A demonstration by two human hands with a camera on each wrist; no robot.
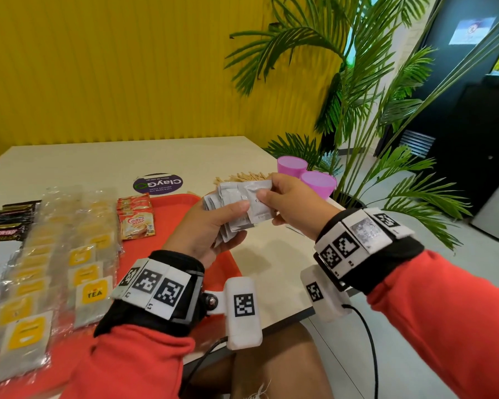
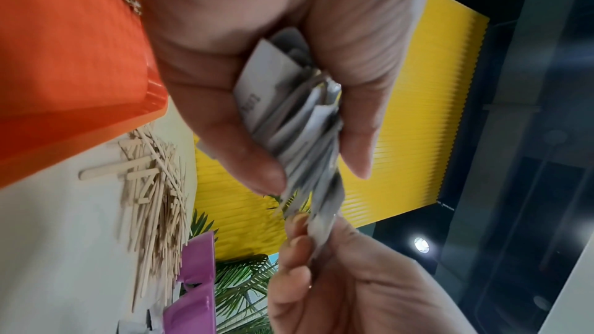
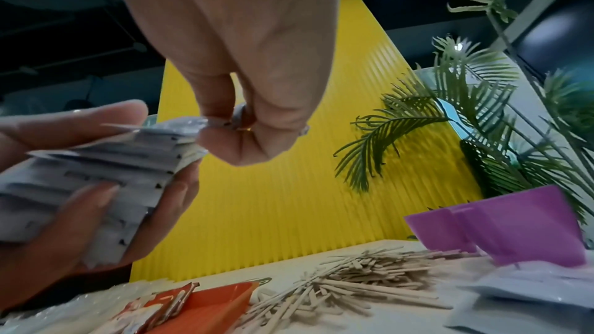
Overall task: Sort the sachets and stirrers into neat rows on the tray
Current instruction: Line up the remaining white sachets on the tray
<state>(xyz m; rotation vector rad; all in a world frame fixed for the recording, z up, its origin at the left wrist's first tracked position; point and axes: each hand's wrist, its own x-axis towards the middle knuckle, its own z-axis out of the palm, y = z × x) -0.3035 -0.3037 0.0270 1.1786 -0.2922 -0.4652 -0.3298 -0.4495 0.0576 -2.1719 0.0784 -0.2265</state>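
My left hand (image 1: 213, 223) grips a thick stack of grey-white sachets (image 1: 236, 208) above the right edge of the red tray (image 1: 182, 208). The same stack (image 2: 295, 121) fans out between thumb and fingers in the left wrist view. My right hand (image 1: 285, 203) pinches the top end of the stack (image 3: 128, 161) between thumb and forefinger. On the tray lie rows of clear tea sachets (image 1: 90, 272), Coffee-mate sachets (image 1: 137, 223) and black coffee sachets (image 1: 9, 223). A heap of wooden stirrers (image 1: 248, 177) lies on the table behind my hands, and the stirrers (image 3: 347, 281) show loose in the right wrist view.
Two purple cups (image 1: 306, 174) stand at the table's right edge beside a potted palm (image 1: 357, 110). More grey sachets (image 3: 527, 291) lie on the table near the cups. A round purple sticker (image 1: 157, 182) marks the table behind the tray. A yellow wall stands beyond.
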